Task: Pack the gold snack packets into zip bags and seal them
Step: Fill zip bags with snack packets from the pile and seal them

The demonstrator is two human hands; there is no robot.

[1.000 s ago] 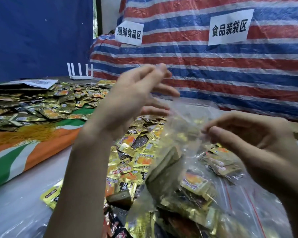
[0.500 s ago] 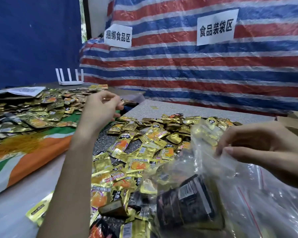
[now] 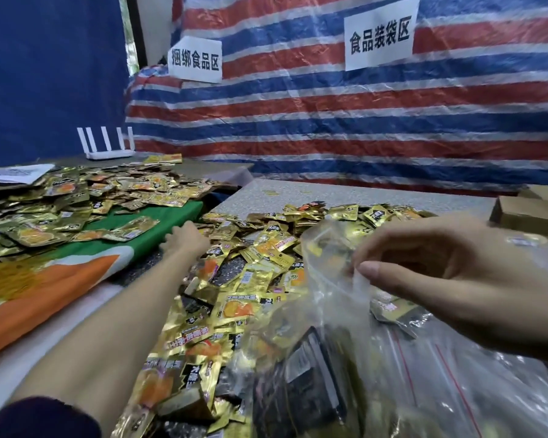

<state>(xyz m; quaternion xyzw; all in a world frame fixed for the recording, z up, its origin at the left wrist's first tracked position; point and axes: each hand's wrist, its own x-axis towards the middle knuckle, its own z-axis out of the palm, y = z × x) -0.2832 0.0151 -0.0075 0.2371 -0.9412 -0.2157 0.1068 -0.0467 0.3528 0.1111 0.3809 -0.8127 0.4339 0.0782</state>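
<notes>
A heap of gold snack packets (image 3: 253, 267) covers the grey table in front of me. A clear zip bag (image 3: 336, 343) with several packets inside stands at the lower right. My right hand (image 3: 450, 279) pinches the bag's upper rim between thumb and fingers and holds its mouth up. My left hand (image 3: 184, 240) is stretched far forward and rests on the far left edge of the heap, beside the green cloth. Its fingertips are hidden among the packets, so I cannot see whether it holds one.
A second spread of gold packets (image 3: 76, 203) lies on a green, white and orange cloth (image 3: 60, 279) at the left. More clear bags (image 3: 487, 390) lie at the lower right. Cardboard boxes (image 3: 529, 210) stand at the right. A white router (image 3: 108, 147) sits at the back.
My left hand let go of the bag's mouth, moved forward and down to the far left of the heap. My right hand kept its pinch on the rim and the bag sank lower.
</notes>
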